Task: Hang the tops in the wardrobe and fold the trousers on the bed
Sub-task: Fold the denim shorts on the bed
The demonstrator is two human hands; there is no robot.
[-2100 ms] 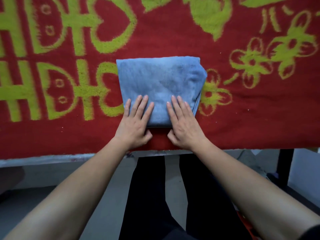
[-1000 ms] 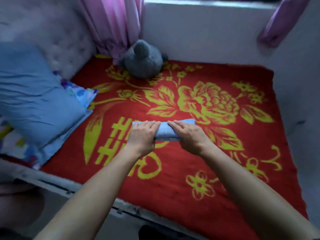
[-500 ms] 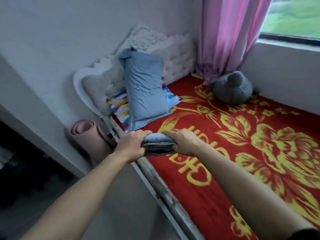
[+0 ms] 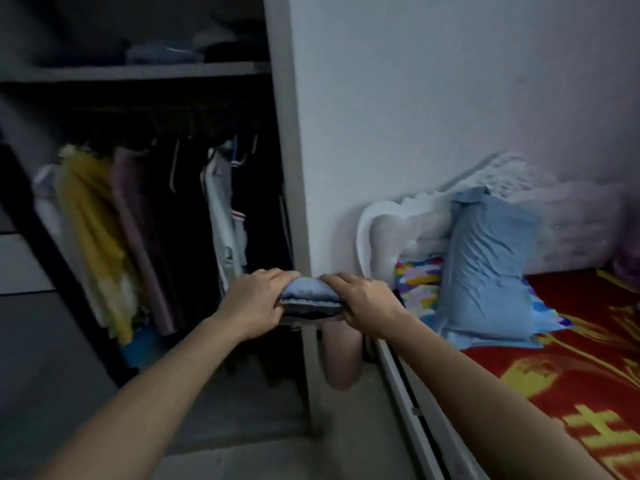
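Note:
The folded light-blue trousers [image 4: 309, 295] form a thick bundle held in the air between both hands, in front of the wardrobe's right side panel [image 4: 291, 188]. My left hand [image 4: 255, 300] grips the bundle's left end, fingers curled over the top. My right hand [image 4: 360, 301] grips its right end the same way. The open wardrobe [image 4: 138, 188] at the left holds several hanging garments, among them a yellow one [image 4: 93, 237] and a white top [image 4: 225, 216]. The bed with its red and yellow blanket [image 4: 571, 375] lies at the right.
A blue pillow [image 4: 491, 268] leans on the white padded headboard [image 4: 391, 233], over a multicoloured pillow [image 4: 419, 282]. A rolled pink mat [image 4: 341, 355] stands between wardrobe and bed frame [image 4: 412, 403]. A shelf [image 4: 138, 69] with folded items tops the wardrobe. Grey floor [image 4: 52, 358] lies below left.
Both hands lifted the folded trousers off the bed and carried them left. The view swung from the blanket past the pillows to the open wardrobe.

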